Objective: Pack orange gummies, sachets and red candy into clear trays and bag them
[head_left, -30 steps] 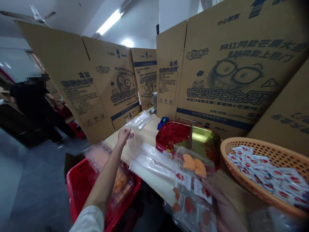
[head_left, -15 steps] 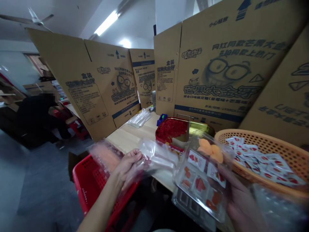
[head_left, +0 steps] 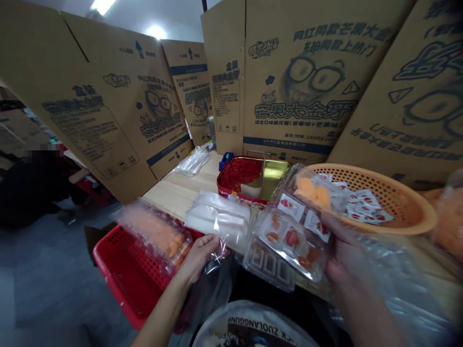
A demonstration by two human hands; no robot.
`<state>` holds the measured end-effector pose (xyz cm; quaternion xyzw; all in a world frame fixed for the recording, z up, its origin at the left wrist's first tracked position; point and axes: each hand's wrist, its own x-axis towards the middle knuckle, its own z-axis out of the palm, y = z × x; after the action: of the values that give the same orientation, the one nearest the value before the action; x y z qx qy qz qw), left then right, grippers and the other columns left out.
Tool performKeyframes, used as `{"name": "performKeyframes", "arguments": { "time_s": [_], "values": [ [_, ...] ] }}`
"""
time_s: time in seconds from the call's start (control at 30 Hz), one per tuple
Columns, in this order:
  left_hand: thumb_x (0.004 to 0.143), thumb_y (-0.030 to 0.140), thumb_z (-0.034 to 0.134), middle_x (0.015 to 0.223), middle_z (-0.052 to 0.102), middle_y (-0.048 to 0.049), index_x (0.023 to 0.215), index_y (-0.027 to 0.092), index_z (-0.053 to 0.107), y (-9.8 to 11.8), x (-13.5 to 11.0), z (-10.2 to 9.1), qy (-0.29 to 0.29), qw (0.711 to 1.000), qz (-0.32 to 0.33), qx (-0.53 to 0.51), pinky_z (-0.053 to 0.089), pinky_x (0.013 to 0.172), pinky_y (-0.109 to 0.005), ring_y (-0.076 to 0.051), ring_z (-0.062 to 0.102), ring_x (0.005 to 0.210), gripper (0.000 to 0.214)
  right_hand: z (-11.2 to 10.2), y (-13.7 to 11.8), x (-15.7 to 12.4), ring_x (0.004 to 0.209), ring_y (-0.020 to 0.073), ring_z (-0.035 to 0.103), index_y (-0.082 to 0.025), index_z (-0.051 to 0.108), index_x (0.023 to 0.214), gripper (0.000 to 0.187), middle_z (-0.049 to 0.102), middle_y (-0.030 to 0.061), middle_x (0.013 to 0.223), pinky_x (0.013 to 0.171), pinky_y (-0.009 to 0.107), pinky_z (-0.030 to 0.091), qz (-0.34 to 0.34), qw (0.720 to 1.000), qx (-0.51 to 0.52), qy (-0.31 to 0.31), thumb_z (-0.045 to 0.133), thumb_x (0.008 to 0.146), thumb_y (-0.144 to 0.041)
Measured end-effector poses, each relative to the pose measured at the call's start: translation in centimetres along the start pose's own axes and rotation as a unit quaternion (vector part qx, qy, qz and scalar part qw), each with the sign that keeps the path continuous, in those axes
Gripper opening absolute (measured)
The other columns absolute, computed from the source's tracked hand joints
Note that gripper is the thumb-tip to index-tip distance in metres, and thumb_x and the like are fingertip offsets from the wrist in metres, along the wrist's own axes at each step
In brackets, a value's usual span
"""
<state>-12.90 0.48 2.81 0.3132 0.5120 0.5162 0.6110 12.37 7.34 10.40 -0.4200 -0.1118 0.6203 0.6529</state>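
Clear plastic film (head_left: pixel 218 249) is pinched by the left hand (head_left: pixel 200 253) at the front edge of the counter (head_left: pixel 170 193); a filled tray (head_left: pixel 297 223) is gripped by the right hand (head_left: pixel 343 255) over that edge. Beyond, sachets (head_left: pixel 365 202) are held in an orange basket (head_left: pixel 415 209).

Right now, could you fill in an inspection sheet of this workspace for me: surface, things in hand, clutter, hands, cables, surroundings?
Surface: pale wooden tabletop, partly covered.
Things in hand: clear divided tray with orange pieces, reddish pieces and two printed sachets; clear plastic film.
Clutter: red tin, orange basket containing more sachets, clear plastic stack; red basket beside the table, on the left.
Hands: left hand pinches the film; right hand holds the tray's right side.
Cables: nothing seen.
Surroundings: printed cardboard panels behind; person in dark clothing, far left.
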Motion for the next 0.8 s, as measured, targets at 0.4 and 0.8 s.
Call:
{"name": "performKeyframes", "arguments": {
  "time_s": [0.4,0.8],
  "values": [
    [0.053,0.024,0.08,0.059,0.056,0.0053,0.067,0.015,0.05,-0.8,-0.2,-1.1,0.049,0.997,0.057,0.033,0.032,0.052,-0.017,-0.005,0.048,0.053,0.034,-0.1,0.3,1.1,0.068,0.0166,0.067,-0.016,0.066,0.088,0.024,0.071,0.0026,0.082,0.065,0.033,0.059,0.008,0.999,0.053,-0.01,0.056,0.068,-0.008],
    [0.058,0.021,0.078,0.063,0.059,0.004,0.071,0.015,0.052,-0.3,-1.3,0.6,0.001,0.998,0.029,0.057,0.037,0.057,-0.017,-0.006,0.056,0.06,0.03,4.3,3.8,2.5,0.07,0.0122,0.063,-0.017,0.058,0.074,0.021,0.062,-0.004,0.073,0.054,0.022,0.058,-0.079,0.987,0.075,-0.114,0.072,0.059,-0.019]
  ]
}}
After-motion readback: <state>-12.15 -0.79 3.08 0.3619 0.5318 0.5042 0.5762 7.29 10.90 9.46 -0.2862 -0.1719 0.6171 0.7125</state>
